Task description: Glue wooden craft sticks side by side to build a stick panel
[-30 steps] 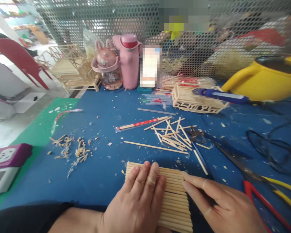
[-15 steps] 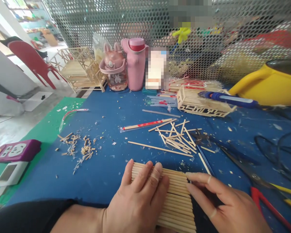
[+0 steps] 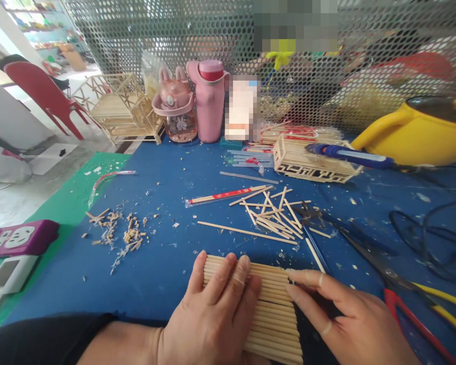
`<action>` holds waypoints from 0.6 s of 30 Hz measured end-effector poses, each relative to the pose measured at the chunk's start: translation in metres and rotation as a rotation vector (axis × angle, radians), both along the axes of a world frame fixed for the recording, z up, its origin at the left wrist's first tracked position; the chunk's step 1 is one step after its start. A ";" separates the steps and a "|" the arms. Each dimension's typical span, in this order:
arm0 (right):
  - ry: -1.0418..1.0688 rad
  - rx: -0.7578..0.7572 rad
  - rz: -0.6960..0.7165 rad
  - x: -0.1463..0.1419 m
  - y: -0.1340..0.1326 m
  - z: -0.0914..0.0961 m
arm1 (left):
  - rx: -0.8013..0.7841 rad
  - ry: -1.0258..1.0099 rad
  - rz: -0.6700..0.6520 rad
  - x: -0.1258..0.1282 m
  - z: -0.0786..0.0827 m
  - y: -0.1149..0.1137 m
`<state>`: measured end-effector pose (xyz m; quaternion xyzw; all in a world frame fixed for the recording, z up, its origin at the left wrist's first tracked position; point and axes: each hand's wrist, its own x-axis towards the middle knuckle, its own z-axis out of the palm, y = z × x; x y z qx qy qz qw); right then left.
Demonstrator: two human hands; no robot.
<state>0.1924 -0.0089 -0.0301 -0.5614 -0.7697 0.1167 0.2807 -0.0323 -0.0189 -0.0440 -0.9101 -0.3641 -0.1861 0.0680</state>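
Observation:
A flat panel of bamboo sticks laid side by side (image 3: 275, 309) lies on the blue table mat (image 3: 163, 274) right in front of me. My left hand (image 3: 216, 314) rests flat on the panel's left half, fingers stretched out and pressing down. To the right, my right hand (image 3: 345, 319) has its fingers extended, with the fingertips touching the panel's right edge. Neither hand grips anything. Beyond the panel lies a scatter of loose bamboo sticks (image 3: 273, 215).
Scissors (image 3: 349, 238) and red-and-yellow-handled pliers (image 3: 421, 304) lie at the right, with black cable (image 3: 429, 238) behind. A stick-built box (image 3: 311, 162) holds a blue glue gun (image 3: 345, 153). Pink bottles (image 3: 209, 101), a stick model (image 3: 117, 109), a yellow container (image 3: 418, 129), wood chips (image 3: 117, 233) and a purple socket strip (image 3: 19, 238).
Both hands stay on the stick panel; my right fingertips have shifted slightly along its right edge. The view has swayed a little.

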 end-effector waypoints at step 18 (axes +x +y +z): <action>0.169 -0.089 -0.108 0.002 0.012 0.017 | 0.068 0.157 0.076 0.003 0.001 -0.014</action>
